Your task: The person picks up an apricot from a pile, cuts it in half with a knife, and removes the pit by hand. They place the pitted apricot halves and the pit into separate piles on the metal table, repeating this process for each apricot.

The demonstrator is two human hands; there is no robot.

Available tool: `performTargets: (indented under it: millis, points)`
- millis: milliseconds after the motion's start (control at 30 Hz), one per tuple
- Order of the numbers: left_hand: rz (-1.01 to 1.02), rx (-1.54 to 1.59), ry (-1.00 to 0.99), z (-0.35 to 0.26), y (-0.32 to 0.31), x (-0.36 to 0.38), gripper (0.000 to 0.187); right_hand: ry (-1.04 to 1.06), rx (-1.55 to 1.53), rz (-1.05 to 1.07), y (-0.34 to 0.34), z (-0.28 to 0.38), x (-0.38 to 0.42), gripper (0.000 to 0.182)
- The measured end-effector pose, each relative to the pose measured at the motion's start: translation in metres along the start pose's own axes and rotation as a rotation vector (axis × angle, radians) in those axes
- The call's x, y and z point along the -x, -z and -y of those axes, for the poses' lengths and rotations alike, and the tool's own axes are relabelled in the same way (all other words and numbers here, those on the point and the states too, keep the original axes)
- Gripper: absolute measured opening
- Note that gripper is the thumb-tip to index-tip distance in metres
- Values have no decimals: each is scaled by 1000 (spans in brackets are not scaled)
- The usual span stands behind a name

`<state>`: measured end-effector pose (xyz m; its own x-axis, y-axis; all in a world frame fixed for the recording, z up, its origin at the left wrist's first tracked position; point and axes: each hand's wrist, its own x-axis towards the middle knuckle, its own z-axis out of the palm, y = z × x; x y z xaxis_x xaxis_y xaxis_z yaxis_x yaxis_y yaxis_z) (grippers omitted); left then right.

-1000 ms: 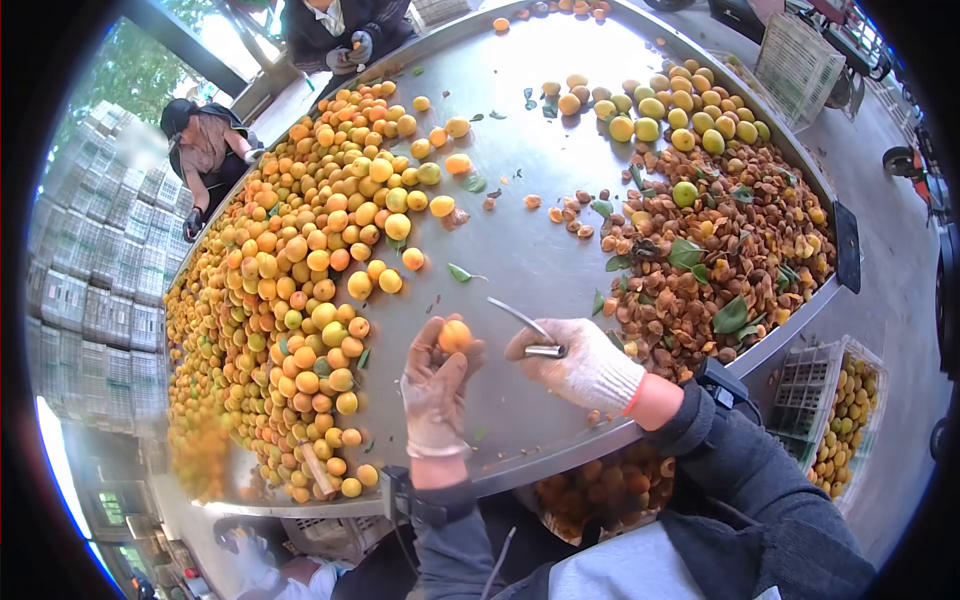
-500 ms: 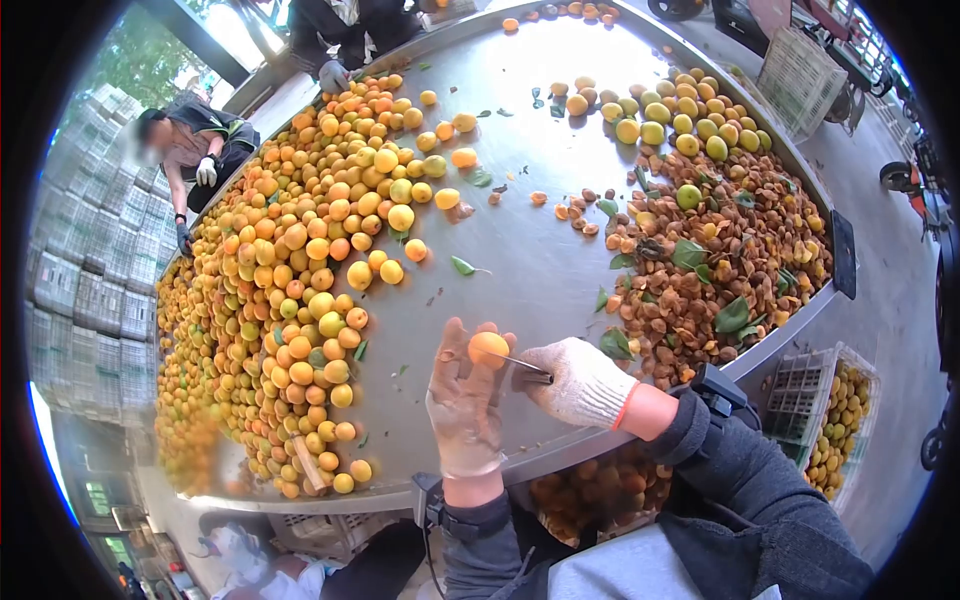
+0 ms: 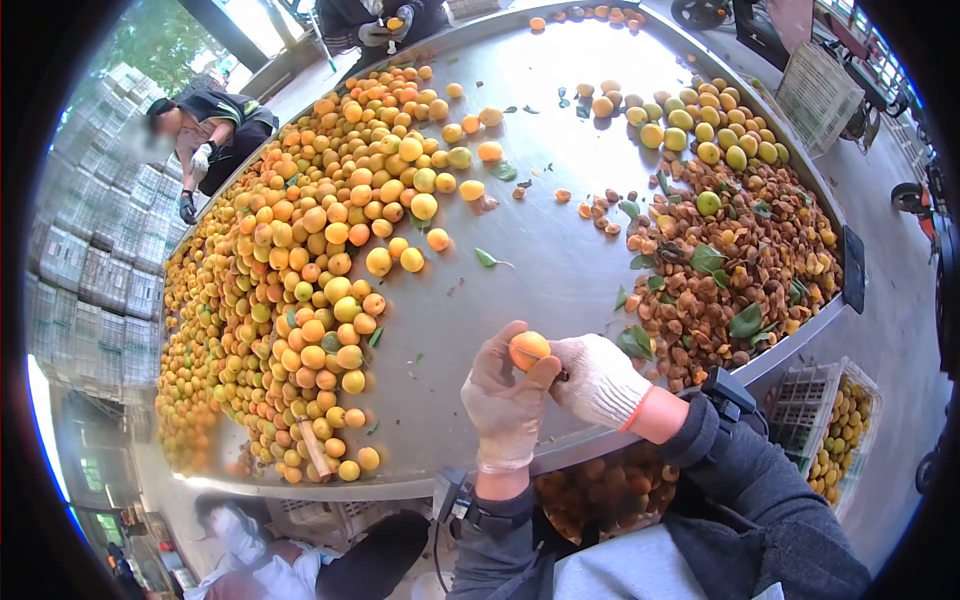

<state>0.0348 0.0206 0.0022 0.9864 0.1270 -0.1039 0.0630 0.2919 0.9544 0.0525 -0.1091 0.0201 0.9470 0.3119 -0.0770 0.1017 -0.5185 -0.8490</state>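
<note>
An orange apricot (image 3: 529, 350) is held between the fingers and thumb of my left hand (image 3: 506, 400), which wears a thin pale glove. My right hand (image 3: 603, 382), in a white knitted glove, is closed on a small knife, its handle mostly hidden by my fingers. The thin blade lies against the apricot. Both hands are close together above the near edge of the metal table (image 3: 450, 310). To their left spreads a large heap of whole apricots (image 3: 310, 270); to their right lies a pile of brown pits (image 3: 720, 270) with green leaves.
Yellow-green fruit (image 3: 710, 120) sits at the far right of the table. A crate of fruit (image 3: 840, 430) stands at the lower right. One co-worker (image 3: 215, 140) is at the left, another (image 3: 380, 25) at the far edge, another person at the lower left (image 3: 260, 550).
My left thumb has closed onto the apricot, and both hands have come closer together. The view has shifted slightly. The far co-worker's hands now hold a fruit above the table edge.
</note>
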Motion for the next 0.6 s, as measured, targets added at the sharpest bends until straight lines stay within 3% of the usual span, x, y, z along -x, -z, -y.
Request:
performTargets:
  millis: [67,100,200,300,367,400,433,500,533,600]
  points:
    - [19,64,66,-7,1,1,55,-160,-191,202,6,1,0,19]
    - [36,123,128,-10,2,1,53,-171,-190,191,9,0,0,19]
    - [112,183,179,-14,5,-1,50,-216,-513,438,15,-2,-1,20]
    - [118,180,176,-17,8,-4,50,-176,-437,454,24,4,-2,19]
    - [62,264,96,-2,18,-16,50,-265,-393,480,42,2,-3,19]
    - [6,349,21,1,19,-19,50,-147,-460,398,46,-5,-6,18]
    - [4,351,23,3,18,-19,50,-171,-592,320,54,-9,-6,13]
    - [-8,34,-34,5,9,-15,46,-392,-641,153,61,3,-2,22]
    - [-2,34,-28,4,4,-13,46,-398,-643,147,54,2,-4,22]
    - [113,-490,-265,4,-4,-8,41,-156,-376,-52,37,-5,-6,35]
